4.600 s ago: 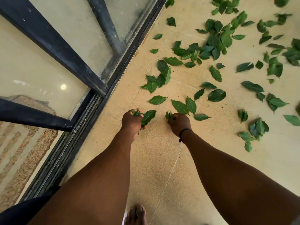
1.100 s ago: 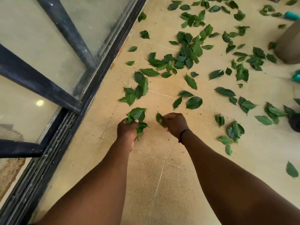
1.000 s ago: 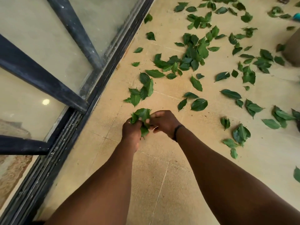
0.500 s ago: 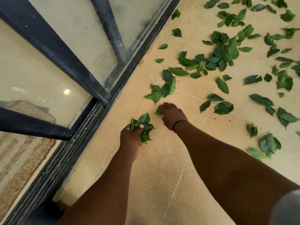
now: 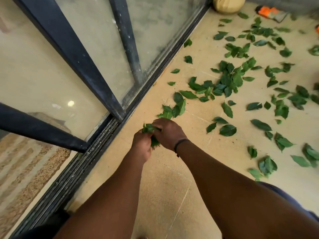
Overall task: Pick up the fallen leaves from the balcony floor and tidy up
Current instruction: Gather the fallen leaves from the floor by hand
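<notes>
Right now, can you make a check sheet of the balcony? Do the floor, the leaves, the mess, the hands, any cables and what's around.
Surface: tan tiled balcony floor, bare near the person.
Job's things: a bunch of leaves held between both hands; loose leaves scattered ahead and to the right.
Clutter: an orange object and a round tan object at the far end.
Grippers: left hand grips the bunch; right hand, with a dark wristband, pinches it from above.
Cables: nothing seen.
Surroundings: glass sliding door with dark frame on the left.
</notes>
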